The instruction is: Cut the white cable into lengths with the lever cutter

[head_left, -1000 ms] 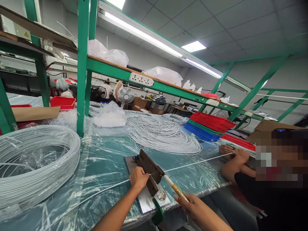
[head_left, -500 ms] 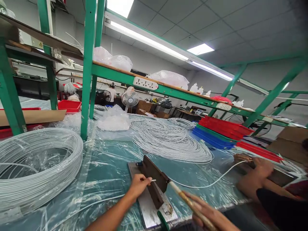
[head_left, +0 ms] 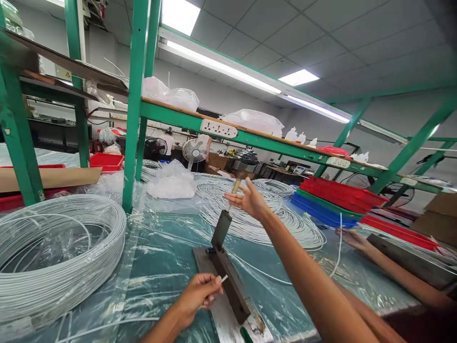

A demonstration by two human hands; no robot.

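My left hand [head_left: 203,290] pinches the end of a thin white cable [head_left: 224,278], whose short tip pokes out past my fingers beside the base bar of a lever cutter [head_left: 233,290]. The cutter's metal arm [head_left: 222,228] is raised steeply. Its brownish handle [head_left: 236,185] points up. My right hand [head_left: 250,200] is at this handle, fingers stretched out against it and thumb apart, not wrapped round it. The cable trails from my left hand to the lower left over the plastic-covered table [head_left: 160,267].
A large cable coil [head_left: 64,238] lies at left, with more loose coils [head_left: 257,224] behind the cutter. At right, a co-worker's hand [head_left: 352,238] is by a white cable [head_left: 340,247]. Red and blue trays [head_left: 324,214] are stacked behind. A green post [head_left: 134,119] rises at left.
My right hand has swung the cutter's handle from low near me up and away, lifting the arm. My left hand has dropped slightly, still pinching the cable. The co-worker's hand has shifted left.
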